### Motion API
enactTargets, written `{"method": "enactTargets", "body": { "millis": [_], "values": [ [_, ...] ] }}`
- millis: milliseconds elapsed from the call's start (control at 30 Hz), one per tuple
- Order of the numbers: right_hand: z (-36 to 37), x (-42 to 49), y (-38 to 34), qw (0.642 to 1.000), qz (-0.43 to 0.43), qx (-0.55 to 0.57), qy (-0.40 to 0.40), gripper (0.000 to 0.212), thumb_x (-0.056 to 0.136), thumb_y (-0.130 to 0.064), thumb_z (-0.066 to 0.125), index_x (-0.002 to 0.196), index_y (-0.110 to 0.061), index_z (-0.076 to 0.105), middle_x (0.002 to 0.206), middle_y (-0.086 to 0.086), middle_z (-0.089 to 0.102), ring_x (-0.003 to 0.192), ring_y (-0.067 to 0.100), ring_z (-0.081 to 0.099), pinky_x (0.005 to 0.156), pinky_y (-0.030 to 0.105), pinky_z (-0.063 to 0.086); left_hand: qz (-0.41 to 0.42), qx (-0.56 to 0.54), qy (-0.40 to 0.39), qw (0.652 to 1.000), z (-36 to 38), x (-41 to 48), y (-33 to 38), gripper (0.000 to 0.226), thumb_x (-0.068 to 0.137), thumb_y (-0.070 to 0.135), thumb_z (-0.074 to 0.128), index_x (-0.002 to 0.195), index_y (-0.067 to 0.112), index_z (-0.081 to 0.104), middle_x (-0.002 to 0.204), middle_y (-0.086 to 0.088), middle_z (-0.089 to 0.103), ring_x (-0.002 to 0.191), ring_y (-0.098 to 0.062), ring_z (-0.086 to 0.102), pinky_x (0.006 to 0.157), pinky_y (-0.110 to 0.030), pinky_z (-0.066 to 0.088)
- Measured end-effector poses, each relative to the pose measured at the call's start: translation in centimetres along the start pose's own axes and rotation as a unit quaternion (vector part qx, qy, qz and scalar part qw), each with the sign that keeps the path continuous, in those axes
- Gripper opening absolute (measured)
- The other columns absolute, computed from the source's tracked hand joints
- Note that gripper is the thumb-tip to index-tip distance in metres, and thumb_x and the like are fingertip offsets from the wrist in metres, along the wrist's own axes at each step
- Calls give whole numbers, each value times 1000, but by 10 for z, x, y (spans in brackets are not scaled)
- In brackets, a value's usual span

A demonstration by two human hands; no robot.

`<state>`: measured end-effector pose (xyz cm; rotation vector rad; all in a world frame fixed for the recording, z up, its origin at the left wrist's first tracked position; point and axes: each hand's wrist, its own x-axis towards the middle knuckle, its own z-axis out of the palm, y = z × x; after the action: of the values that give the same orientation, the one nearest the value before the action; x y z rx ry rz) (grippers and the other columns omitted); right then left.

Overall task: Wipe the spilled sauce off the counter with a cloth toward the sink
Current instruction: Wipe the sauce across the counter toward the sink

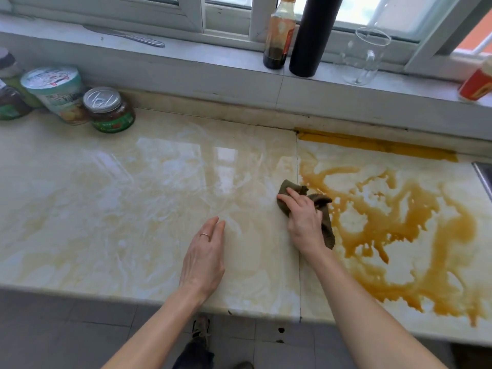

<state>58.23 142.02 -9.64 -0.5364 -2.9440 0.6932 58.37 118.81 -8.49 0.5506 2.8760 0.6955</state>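
Fingers (290,193) of the right hand (302,222) grip the cloth (327,227) beside the sauce (404,225); the left hand (203,259) lies flat. Wiping is just starting, so push toward the sink (484,177).

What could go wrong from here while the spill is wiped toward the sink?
The cloth held by the right hand looks small beside the wide sauce spill, so it may soak through and smear rather than lift it. Sauce reaches close to the counter front edge, so a sweep could push drips onto the floor. The sauce band along the back wall could be missed.
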Motion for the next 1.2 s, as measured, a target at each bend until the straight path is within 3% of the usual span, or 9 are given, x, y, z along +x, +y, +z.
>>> {"method": "enactTargets", "body": {
  "millis": [100,200,300,433,633,800,867,1000,1200],
  "values": [
    [8,-45,-10,996,-80,39,31,61,83,5,57,137,-22,51,152,8,36,134,27,38,105,46,36,15,-5,-8,1000,9,3,12,67,79,-10,45,143,8,37,150,-13,34,136,-29,37,110,-33,33],
    [17,-87,6,988,-150,-20,29,44,83,-11,62,126,-22,59,142,7,49,125,26,48,90,46,49,34,-6,-19,999,17,3,25,64,80,-9,46,142,8,39,149,-14,36,134,-30,40,109,-35,36],
    [7,-90,37,990,-117,-72,18,41,89,-27,48,128,-31,58,141,-2,52,127,21,48,85,42,45,54,0,-32,998,19,1,38,64,82,-8,45,144,8,36,151,-13,33,136,-29,37,110,-34,34],
    [-11,-77,44,996,-40,-35,65,38,89,-19,49,124,-23,64,135,2,58,119,26,50,80,43,47,83,22,-41,995,19,-1,52,67,84,-8,43,147,10,28,154,-11,26,140,-26,29,113,-30,26],
    [5,-135,48,983,-153,-98,7,50,90,-30,44,140,-31,49,148,-1,45,127,20,42,81,36,40,86,24,-65,994,24,-5,53,63,91,-1,41,149,12,22,157,-9,17,143,-24,22,115,-30,21],
    [-17,-109,72,997,-50,-41,48,47,90,-27,38,132,-26,59,141,1,53,118,27,49,75,39,40,93,46,-82,991,23,-5,51,70,89,-1,43,151,15,15,159,-7,7,146,-22,12,117,-28,15],
    [-13,-120,58,994,-92,-22,57,48,88,-24,41,131,-26,60,141,1,53,119,25,47,75,39,40,90,54,-90,990,24,-4,52,71,89,0,43,151,16,12,159,-7,4,146,-22,11,117,-28,14],
    [1,-166,60,976,-209,-62,-26,53,89,-23,47,141,-37,47,152,-6,38,135,18,39,86,41,37,97,69,-104,987,27,-3,48,74,89,-1,42,152,16,7,160,-7,1,147,-21,6,117,-28,11],
    [-19,-143,74,998,-66,6,-8,53,88,-24,37,138,-35,51,152,-8,38,137,15,31,92,52,41,94,82,-102,987,28,-4,48,73,90,-2,41,152,16,6,160,-6,-1,147,-20,5,117,-27,10]
  ]
}}
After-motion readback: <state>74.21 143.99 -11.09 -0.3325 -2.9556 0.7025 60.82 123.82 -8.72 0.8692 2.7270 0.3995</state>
